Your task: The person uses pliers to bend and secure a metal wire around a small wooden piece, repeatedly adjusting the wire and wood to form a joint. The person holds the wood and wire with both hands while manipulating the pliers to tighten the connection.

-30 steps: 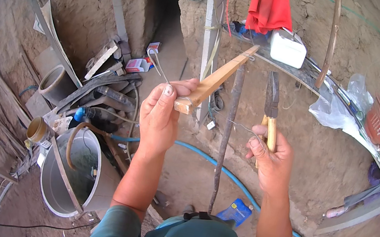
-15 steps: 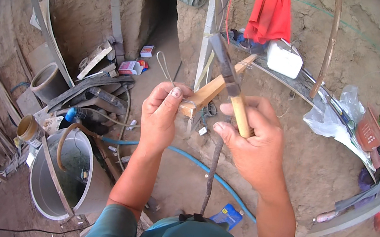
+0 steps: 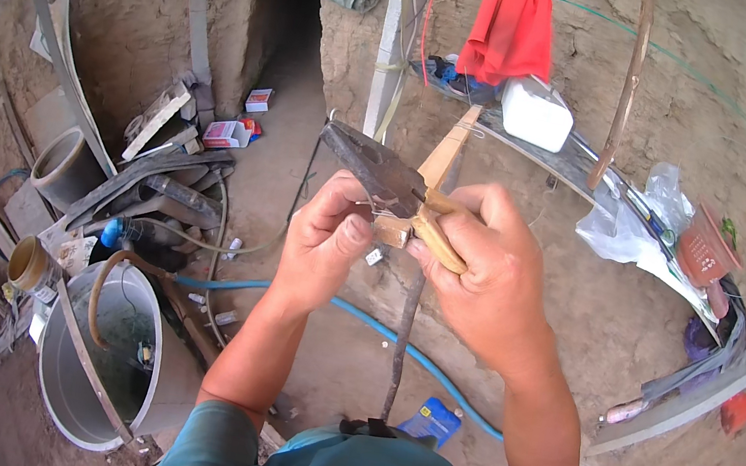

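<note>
L hand (image 3: pixel 318 248) pinching wood strip (image 3: pixel 448 153) nr its near end, fingertips part hidden | R hand (image 3: pixel 494 279) gripping pliers (image 3: pixel 370 163), fingers wrapping yellow hdls | plier head crossing L of strip, pointing up-L; strip slanting away, ctr | grey bucket (image 3: pixel 169 387) standing lower L

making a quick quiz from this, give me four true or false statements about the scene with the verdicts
1. The right hand grips pliers with yellowish handles. True.
2. The left hand is empty. False: it holds the near end of a wooden stick.
3. The large bucket is left of both hands. True.
4. The packet lying beyond the person's body is green. False: it is mainly blue.
</note>
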